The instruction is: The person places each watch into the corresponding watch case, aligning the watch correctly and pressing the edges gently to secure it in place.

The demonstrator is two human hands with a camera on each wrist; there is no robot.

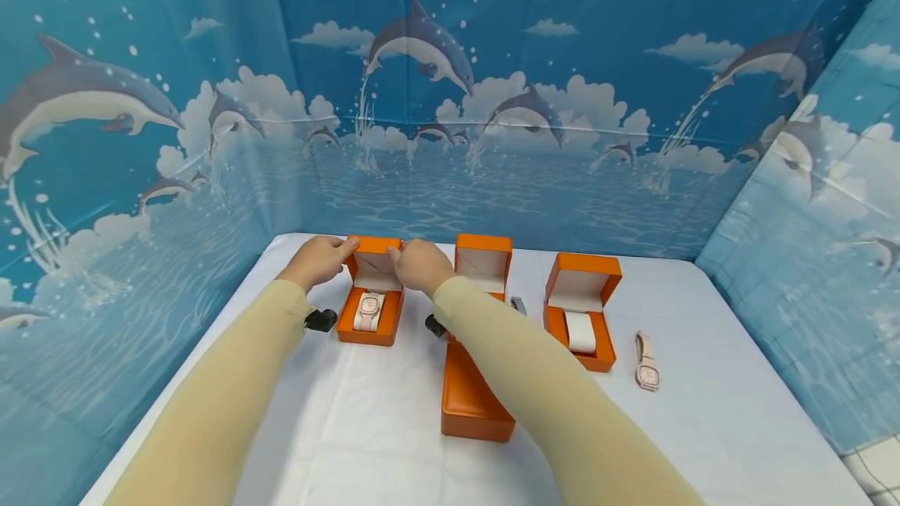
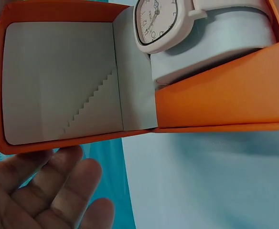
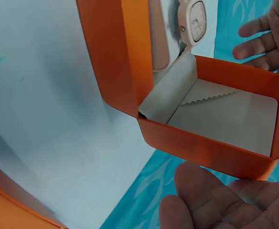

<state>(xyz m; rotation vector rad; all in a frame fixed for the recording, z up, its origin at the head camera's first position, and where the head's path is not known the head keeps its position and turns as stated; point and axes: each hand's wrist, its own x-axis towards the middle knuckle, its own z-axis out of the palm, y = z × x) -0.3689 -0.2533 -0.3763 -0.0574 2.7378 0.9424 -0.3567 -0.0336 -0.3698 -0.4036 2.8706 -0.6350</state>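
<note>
An orange watch box (image 1: pixel 366 338) stands on the white table with its lid (image 1: pixel 376 265) raised, showing a pale lining. Inside, a pale pink watch (image 1: pixel 369 309) is wrapped round a white cushion. My left hand (image 1: pixel 316 260) holds the lid's left side, thumb at its top edge and fingers (image 2: pixel 77 181) alongside. From the other side, my right hand (image 1: pixel 424 264) holds the lid by its upper right corner, with its fingers (image 3: pixel 201 191) at the lid's side wall. The watch dial (image 3: pixel 197 21) also shows in the right wrist view.
To the right stands a second open orange box (image 1: pixel 485 247), partly behind my right sleeve. A closed orange box (image 1: pixel 478 400) lies nearer. Farther right are an open box (image 1: pixel 598 346) with a bare white cushion (image 1: pixel 580 332) and a loose pink watch (image 1: pixel 647 369). A dolphin-print curtain (image 1: pixel 450 186) borders the table.
</note>
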